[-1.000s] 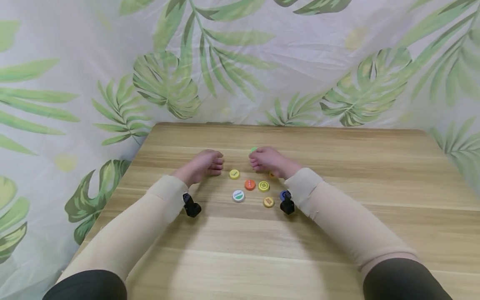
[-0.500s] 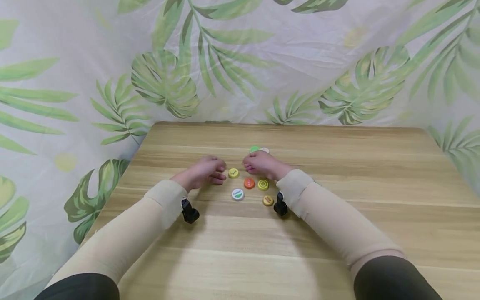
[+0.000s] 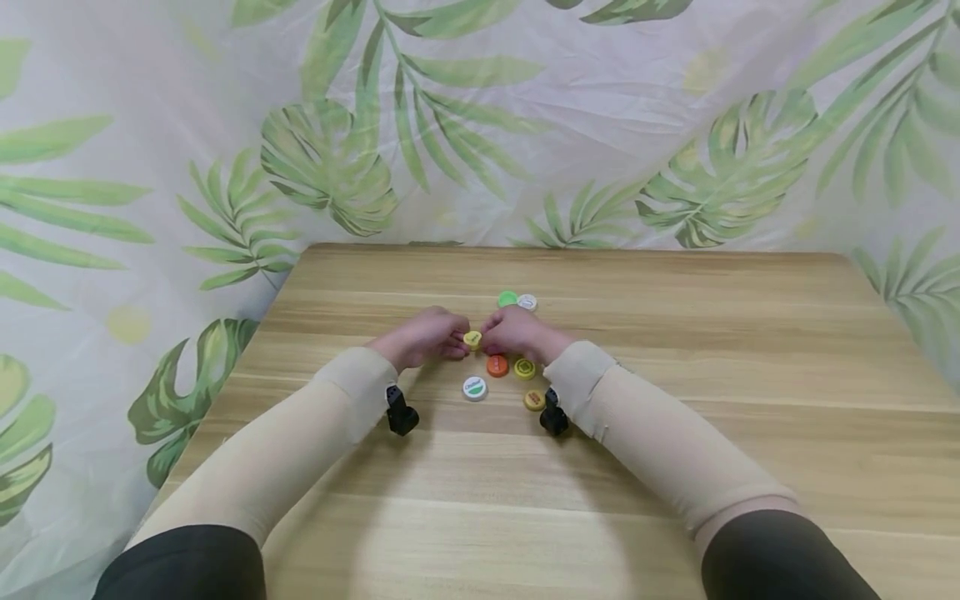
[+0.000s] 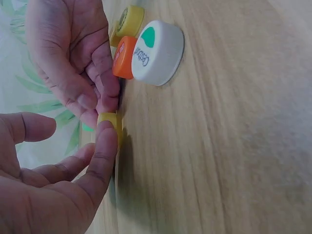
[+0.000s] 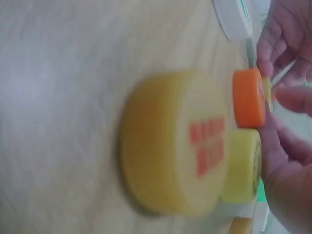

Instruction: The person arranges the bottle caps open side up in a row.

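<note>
Between my two hands is a yellow bottle cap (image 3: 472, 339), tilted in the head view. My right hand (image 3: 513, 330) pinches it at the fingertips from the right. From the left, my left hand (image 3: 431, 336) reaches toward it; in the left wrist view a fairly straight finger (image 4: 101, 156) overlaps the yellow cap (image 4: 111, 119), with the thumb standing well apart. Just in front of the hands lies an orange cap (image 3: 497, 365), beside another yellow cap (image 3: 524, 368). Nearer are a white cap with a green mark (image 3: 475, 388) and a darker yellow cap with red print (image 5: 180, 141).
Beyond my right hand, a green cap (image 3: 507, 298) and a whitish cap (image 3: 527, 302) lie side by side. A wrist camera (image 3: 554, 414) hangs under the right cuff, close to the darker yellow cap. The wooden table (image 3: 480, 517) ends at a leaf-patterned cloth (image 3: 480, 167).
Both hands have moved together around the yellow cap, which has shifted slightly away and tilted. My right hand has moved left, uncovering the whitish cap; the blue cap is now hidden.
</note>
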Demonstrator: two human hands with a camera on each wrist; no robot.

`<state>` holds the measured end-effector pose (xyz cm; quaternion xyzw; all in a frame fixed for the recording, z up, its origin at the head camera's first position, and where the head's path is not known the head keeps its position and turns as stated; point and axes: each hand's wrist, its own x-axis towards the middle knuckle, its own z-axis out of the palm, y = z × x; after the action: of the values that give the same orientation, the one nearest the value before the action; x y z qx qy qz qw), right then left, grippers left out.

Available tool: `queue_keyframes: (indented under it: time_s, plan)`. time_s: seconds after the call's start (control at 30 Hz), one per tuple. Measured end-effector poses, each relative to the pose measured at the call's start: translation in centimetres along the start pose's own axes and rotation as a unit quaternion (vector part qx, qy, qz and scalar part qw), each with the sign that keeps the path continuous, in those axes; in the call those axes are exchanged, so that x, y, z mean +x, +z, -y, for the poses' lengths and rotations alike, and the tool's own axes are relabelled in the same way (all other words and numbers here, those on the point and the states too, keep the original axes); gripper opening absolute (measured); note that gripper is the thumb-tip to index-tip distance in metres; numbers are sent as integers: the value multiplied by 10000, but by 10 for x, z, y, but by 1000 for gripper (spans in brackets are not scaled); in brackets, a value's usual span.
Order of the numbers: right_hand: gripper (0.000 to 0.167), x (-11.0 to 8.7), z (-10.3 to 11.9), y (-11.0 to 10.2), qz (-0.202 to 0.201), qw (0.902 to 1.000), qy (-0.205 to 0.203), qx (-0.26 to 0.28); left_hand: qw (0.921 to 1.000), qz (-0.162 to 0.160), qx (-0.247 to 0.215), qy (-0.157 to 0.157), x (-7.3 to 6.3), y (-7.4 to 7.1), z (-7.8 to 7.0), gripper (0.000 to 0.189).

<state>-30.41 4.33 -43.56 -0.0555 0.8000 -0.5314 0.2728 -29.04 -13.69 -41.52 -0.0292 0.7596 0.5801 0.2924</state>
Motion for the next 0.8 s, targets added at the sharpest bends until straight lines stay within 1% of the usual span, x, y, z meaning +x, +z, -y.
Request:
queue_keyframes:
  time_s: [0.07,0.17,0.27,0.3,0.47,0.6,0.63,0.7,0.8]
  plan:
    - [27,0,-2,0,-129,9999,18,-102,10000,-47,45,-30,2,1,-2,24]
    - [25,1,-3,0,-389,9979,-124,-506,9999,-139,36,-73,4,2,-4,24]
    - [23,0,-3,1,-677,9909,-378,-1100,9998,-194,20,-80,5,3,-6,23]
    - [22,0,-3,2,-755,9887,-446,-1218,9997,-205,44,-90,6,4,-6,22]
    - [22,-2,0,1,-911,9831,-666,-1440,9991,-313,269,-3,8,4,-9,22]
    - [25,-2,1,-5,-1064,9780,-848,-1579,9979,-504,343,204,13,4,-12,23]
    - [25,-2,2,-7,-1088,9791,-850,-1490,9974,-585,323,258,15,5,-14,23]
    - [25,-3,3,-11,-1145,9840,-795,-1114,9962,-736,257,397,17,6,-19,26]
    - [27,-2,5,-16,-1237,9897,-669,-281,9936,-900,-25,681,22,10,-27,33]
